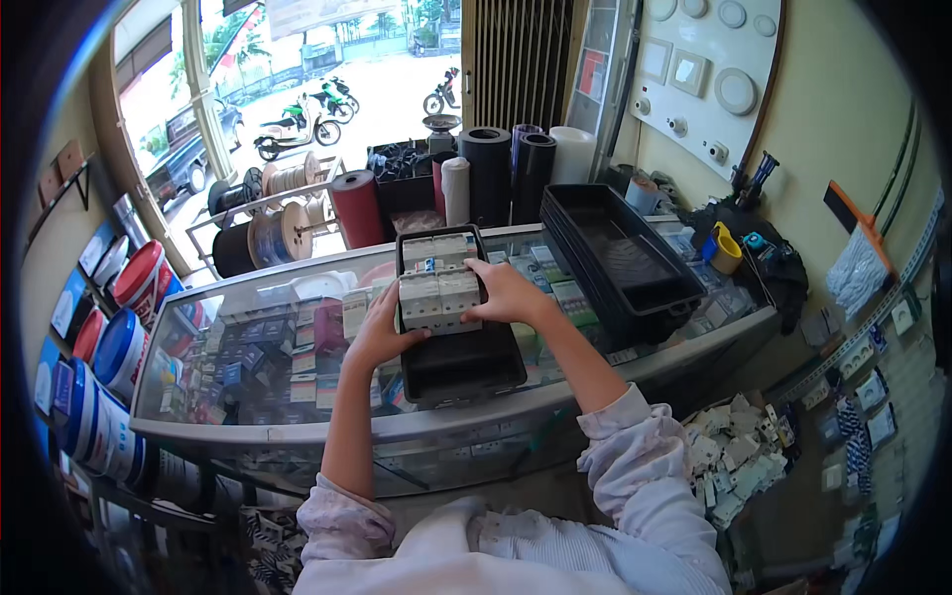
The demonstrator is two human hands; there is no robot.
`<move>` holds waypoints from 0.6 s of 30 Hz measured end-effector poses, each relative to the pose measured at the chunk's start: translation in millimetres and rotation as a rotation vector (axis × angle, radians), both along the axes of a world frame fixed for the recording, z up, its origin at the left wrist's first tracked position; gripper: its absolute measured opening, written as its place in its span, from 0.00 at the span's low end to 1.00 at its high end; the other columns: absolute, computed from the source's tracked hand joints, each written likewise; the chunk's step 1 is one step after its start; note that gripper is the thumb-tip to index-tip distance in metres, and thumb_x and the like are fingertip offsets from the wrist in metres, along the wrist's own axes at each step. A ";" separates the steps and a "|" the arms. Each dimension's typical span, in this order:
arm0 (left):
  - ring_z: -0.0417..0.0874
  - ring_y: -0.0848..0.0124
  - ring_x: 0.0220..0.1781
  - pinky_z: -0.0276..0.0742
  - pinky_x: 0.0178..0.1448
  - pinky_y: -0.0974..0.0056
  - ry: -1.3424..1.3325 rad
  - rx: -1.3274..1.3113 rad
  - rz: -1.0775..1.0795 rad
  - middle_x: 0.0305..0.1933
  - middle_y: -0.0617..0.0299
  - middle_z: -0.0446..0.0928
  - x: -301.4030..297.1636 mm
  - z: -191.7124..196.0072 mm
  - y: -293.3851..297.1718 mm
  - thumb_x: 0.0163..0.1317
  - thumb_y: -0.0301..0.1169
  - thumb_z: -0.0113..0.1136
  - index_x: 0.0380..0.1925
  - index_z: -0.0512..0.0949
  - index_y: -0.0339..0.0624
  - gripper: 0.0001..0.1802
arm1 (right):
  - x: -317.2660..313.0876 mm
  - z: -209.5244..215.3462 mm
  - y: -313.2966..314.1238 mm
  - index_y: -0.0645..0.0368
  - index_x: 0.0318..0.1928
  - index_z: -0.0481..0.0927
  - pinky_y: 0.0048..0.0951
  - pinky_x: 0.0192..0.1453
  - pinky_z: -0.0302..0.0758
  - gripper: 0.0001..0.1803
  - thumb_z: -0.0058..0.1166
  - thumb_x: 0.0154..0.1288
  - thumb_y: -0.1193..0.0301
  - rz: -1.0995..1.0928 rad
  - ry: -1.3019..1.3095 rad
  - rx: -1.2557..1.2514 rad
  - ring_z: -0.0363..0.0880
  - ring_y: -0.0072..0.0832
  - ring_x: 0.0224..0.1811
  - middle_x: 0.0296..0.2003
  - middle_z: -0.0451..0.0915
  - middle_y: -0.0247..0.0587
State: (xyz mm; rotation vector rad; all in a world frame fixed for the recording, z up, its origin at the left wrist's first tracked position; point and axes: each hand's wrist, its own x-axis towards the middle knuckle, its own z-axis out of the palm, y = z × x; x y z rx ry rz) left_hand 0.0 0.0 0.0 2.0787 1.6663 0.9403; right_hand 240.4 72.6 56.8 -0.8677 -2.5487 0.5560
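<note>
The left hand and right hand close around opposite sides of the pale switch blocks, gripping them between curled fingers and thumbs. The blocks sit in the far part of a black tray on a glass counter. Stacked black bins stand to the right; beyond are upright rolls, then parked scooters outside.

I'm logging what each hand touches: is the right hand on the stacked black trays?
No, the right hand is on the white blocks in the separate black tray, left of the stack.
</note>
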 end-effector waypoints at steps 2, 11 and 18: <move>0.52 0.50 0.73 0.51 0.73 0.54 0.021 0.028 -0.023 0.70 0.45 0.56 -0.4 3.6 -0.3 0.43 0.42 0.72 0.69 0.50 0.41 0.55 | 0.4 5.0 -6.1 0.71 0.65 0.56 0.36 0.47 0.76 0.51 0.69 0.48 0.55 -0.062 -0.031 -0.003 0.82 0.44 0.44 0.41 0.79 0.63; 0.57 0.50 0.71 0.50 0.72 0.56 -0.085 0.372 0.218 0.69 0.43 0.58 66.4 47.6 -61.1 0.54 0.43 0.64 0.66 0.55 0.34 0.45 | 104.1 49.8 -65.7 0.71 0.61 0.61 0.33 0.43 0.80 0.41 0.59 0.59 0.52 -0.078 0.490 -0.032 0.82 0.38 0.45 0.48 0.76 0.63; 0.67 0.61 0.67 0.64 0.64 0.57 -0.605 0.502 -0.135 0.64 0.50 0.67 206.9 78.5 -93.9 0.60 0.33 0.58 0.58 0.68 0.39 0.25 | 242.2 63.9 -158.1 0.63 0.55 0.73 0.28 0.44 0.80 0.22 0.57 0.63 0.67 -0.272 0.477 0.004 0.82 0.31 0.44 0.47 0.79 0.47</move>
